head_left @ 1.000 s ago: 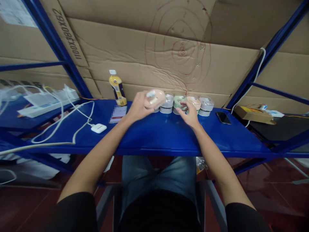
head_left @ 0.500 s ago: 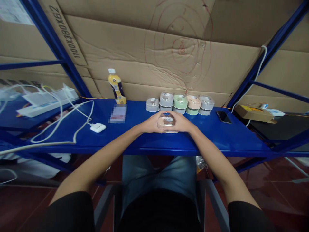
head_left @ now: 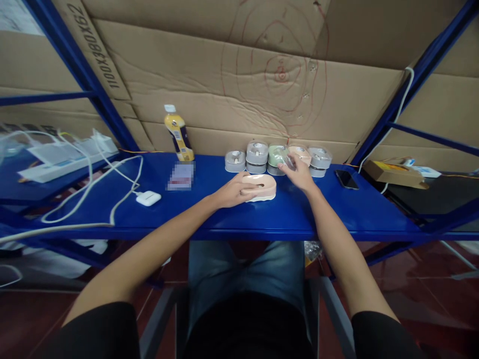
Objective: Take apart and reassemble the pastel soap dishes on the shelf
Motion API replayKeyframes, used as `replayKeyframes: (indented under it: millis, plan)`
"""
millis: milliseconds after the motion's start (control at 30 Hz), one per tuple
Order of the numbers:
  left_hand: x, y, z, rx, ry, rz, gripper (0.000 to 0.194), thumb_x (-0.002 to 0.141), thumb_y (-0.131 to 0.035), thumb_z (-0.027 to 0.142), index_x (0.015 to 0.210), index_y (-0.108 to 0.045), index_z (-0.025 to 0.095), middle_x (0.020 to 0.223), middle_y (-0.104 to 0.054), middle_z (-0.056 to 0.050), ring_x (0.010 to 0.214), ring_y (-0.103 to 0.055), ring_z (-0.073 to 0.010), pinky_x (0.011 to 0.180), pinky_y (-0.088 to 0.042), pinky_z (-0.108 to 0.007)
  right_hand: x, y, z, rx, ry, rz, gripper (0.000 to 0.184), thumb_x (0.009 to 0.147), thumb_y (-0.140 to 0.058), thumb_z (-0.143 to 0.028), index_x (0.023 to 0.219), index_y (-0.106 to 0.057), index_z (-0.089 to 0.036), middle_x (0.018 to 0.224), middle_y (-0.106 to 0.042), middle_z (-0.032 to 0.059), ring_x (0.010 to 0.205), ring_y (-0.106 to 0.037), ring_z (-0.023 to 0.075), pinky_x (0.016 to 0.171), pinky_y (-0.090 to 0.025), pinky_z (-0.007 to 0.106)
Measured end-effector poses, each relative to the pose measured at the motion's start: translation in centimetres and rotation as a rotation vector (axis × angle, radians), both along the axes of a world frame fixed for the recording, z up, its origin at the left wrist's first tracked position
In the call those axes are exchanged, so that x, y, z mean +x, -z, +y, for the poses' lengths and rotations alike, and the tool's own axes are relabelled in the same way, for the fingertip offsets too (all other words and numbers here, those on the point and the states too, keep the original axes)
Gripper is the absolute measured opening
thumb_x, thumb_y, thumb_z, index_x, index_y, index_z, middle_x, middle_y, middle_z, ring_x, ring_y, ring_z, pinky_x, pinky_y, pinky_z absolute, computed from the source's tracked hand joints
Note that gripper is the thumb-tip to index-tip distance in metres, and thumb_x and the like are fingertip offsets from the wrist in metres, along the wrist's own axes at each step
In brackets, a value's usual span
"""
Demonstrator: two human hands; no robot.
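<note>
A peach-coloured oval case (head_left: pixel 263 187) lies on the blue shelf (head_left: pixel 209 214) in front of me. My left hand (head_left: pixel 232 192) grips its left end, fingers curled over the top. My right hand (head_left: pixel 300 175) is raised just right of it, pinching what looks like a clear plastic lid (head_left: pixel 283 157) in its fingertips, in front of the row of cases. That row (head_left: pixel 279 155) stands along the cardboard back wall: grey, green and peach round cases, some stacked in twos.
A yellow bottle (head_left: pixel 177 131) stands at the back left, with a blurred card (head_left: pixel 180 176) before it. A white earbud case (head_left: pixel 148 198), cables and a power strip (head_left: pixel 63 153) lie at the left. A black phone (head_left: pixel 346 179) and a flat carton (head_left: pixel 391 174) lie at the right.
Both hands held the peach case together at the shelf's middle. Now the left hand keeps it on the shelf, and the right hand has drawn away toward the row with a clear piece.
</note>
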State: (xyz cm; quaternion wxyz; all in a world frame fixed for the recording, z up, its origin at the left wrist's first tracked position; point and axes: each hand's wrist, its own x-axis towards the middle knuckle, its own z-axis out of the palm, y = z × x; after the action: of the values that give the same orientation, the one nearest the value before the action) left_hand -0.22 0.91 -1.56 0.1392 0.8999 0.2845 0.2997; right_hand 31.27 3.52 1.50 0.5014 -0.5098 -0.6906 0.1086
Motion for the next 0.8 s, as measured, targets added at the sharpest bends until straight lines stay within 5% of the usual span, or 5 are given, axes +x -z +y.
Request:
replayKeyframes:
  millis: [233,367,500,667,800]
  plan:
    - [-1.8,-0.6,1.7,-0.038,-0.227,-0.095,0.047,0.102,-0.064,0.06,0.117,-0.088,0.023,0.135,-0.067,-0.014,0.139,-0.061,-0.0381,0.128,-0.048,-0.062,0.6,0.3,0.6,-0.092,0.019,-0.052,0.085,0.079,-0.083,-0.08,0.137,-0.074,-0.019,0.139,-0.076,0.0221,0.128,-0.073,0.0437,0.114,-0.056,0.066]
    - [-2.8,-0.4,2.7,-0.096,-0.322,-0.07,0.046,0.095,-0.07,0.061,0.11,-0.086,0.02,0.132,-0.066,-0.014,0.134,-0.065,-0.037,0.126,-0.051,-0.059,1.4,0.4,0.8,-0.204,-0.048,-0.125,0.081,0.075,-0.089,-0.075,0.134,-0.078,-0.02,0.124,-0.081,0.0189,0.115,-0.077,0.0432,0.105,-0.062,0.067]
    - [-2.6,-0.3,2.4,-0.096,-0.275,-0.072,0.045,0.096,-0.068,0.061,0.109,-0.086,0.021,0.128,-0.065,-0.015,0.128,-0.068,-0.0361,0.123,-0.053,-0.059,1.0,0.2,0.3,-0.218,-0.068,-0.154,0.084,0.075,-0.091,-0.072,0.138,-0.077,-0.019,0.125,-0.081,0.0195,0.113,-0.078,0.0438,0.101,-0.064,0.066]
    - [-1.2,-0.5,1.0,-0.014,-0.12,-0.078,0.047,0.099,-0.07,0.063,0.122,-0.081,0.023,0.141,-0.065,-0.015,0.141,-0.062,-0.0374,0.125,-0.051,-0.059,-0.4,-0.3,-0.9,-0.046,-0.218,-0.162,0.085,0.074,-0.094,-0.068,0.145,-0.076,-0.025,0.147,-0.076,0.0158,0.134,-0.072,0.0442,0.114,-0.059,0.065]
    - [-0.1,0.4,0.8,-0.011,-0.085,-0.116,0.078,0.087,-0.084,0.067,0.147,-0.063,0.022,0.146,-0.067,-0.019,0.14,-0.065,-0.0417,0.121,-0.054,-0.06,-1.7,-0.7,-1.7,-0.007,-0.438,-0.235,0.086,0.072,-0.098,-0.064,0.148,-0.076,-0.029,0.147,-0.077,0.0123,0.136,-0.072,0.0403,0.115,-0.06,0.061]
